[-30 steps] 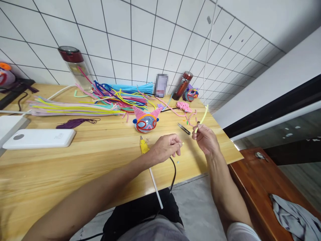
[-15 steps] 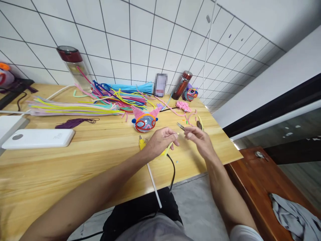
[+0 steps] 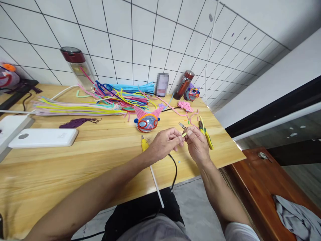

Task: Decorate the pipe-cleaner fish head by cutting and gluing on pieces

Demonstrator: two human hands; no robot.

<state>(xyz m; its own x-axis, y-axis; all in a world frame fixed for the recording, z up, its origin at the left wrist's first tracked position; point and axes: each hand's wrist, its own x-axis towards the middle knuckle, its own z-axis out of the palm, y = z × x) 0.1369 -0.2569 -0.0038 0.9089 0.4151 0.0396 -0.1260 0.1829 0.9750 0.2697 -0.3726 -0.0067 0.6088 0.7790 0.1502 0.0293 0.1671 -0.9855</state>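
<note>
My left hand (image 3: 167,142) is closed in a pinch on a short pale yellow pipe cleaner (image 3: 184,134). Close against it, my right hand (image 3: 198,144) has thumb and finger at the other end of that piece. Small metal snips (image 3: 182,126) stick out of the right hand, blades pointing up and left; their handles are hidden by the fingers. Just beyond the hands stands a clear round ornament (image 3: 147,123) with pink ears, red eye rings and blue balls at its sides. Partly under my left forearm lies a yellow glue gun (image 3: 144,144) with a white glue stick (image 3: 156,187) in it.
Bundles of coloured pipe cleaners (image 3: 77,108) lie along the back left. Yellow-handled pliers (image 3: 208,139) are right of my hands. A phone (image 3: 162,85), a red flask (image 3: 185,84) and a glass bottle (image 3: 79,68) stand by the wall. A white power bank (image 3: 45,138) is at left.
My hands have come together, and the right fingers now meet the yellow pipe cleaner. The snips stay in the right hand. The pliers have come into fuller view.
</note>
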